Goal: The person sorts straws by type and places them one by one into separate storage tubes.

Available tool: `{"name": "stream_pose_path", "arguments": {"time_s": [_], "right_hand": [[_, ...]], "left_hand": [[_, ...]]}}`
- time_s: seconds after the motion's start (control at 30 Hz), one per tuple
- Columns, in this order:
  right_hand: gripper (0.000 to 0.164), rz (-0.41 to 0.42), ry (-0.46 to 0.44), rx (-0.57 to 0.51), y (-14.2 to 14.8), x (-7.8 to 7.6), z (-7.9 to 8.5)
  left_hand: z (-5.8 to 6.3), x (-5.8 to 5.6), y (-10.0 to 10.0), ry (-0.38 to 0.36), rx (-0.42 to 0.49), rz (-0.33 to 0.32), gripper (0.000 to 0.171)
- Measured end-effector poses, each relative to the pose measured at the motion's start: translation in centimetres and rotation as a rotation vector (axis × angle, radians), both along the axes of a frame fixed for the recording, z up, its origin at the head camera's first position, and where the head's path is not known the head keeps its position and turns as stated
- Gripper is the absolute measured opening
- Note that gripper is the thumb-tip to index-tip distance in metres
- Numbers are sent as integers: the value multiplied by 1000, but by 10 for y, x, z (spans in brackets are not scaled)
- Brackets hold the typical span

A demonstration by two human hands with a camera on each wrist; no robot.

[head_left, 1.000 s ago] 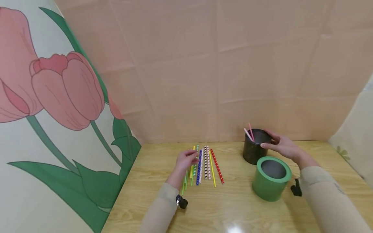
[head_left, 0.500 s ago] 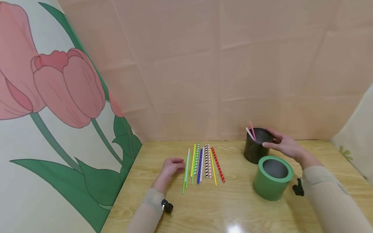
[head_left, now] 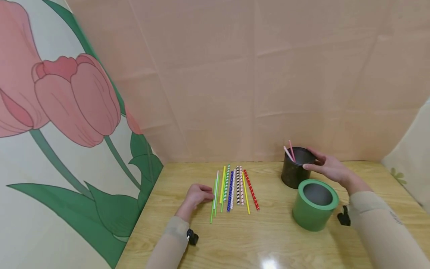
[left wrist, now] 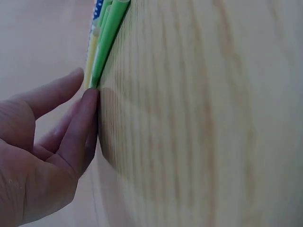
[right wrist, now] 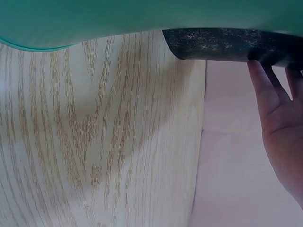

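My left hand is at the left end of a row of paper and plastic straws on the table. Its fingertips reach the outermost green straw; in the left wrist view, thumb and fingers stand apart close to the green straws. My right hand holds the black cup by its right side, thumb toward me and fingers behind. Two pink straws lean inside this cup. In the right wrist view, fingers press against the black cup.
A green cup stands in front of the black one, below my right forearm. Yellow, blue, striped and red dotted straws lie side by side mid-table. A pink covering hangs behind the table; a tulip-patterned panel rises at the left.
My left hand has drawn back left from over the straws, then its fingertips have come down at the leftmost green one. The right hand stays on the black cup.
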State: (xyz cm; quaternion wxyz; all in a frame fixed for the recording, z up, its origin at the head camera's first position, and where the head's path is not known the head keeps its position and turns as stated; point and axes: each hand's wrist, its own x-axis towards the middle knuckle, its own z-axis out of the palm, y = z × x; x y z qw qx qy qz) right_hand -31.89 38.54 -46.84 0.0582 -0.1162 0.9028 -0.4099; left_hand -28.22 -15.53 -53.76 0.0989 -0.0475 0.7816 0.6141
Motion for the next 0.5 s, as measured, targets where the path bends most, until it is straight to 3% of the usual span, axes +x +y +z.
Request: {"name": "stream_pose_path", "arguments": {"time_s": [0.23, 0.5], "right_hand": [[96, 0, 6, 7, 1, 0, 1], [95, 9, 2, 3, 0, 0, 0]], "left_hand": [[-2, -3, 2, 3, -34, 2, 40], [4, 0, -2, 27, -147, 8, 32]]}}
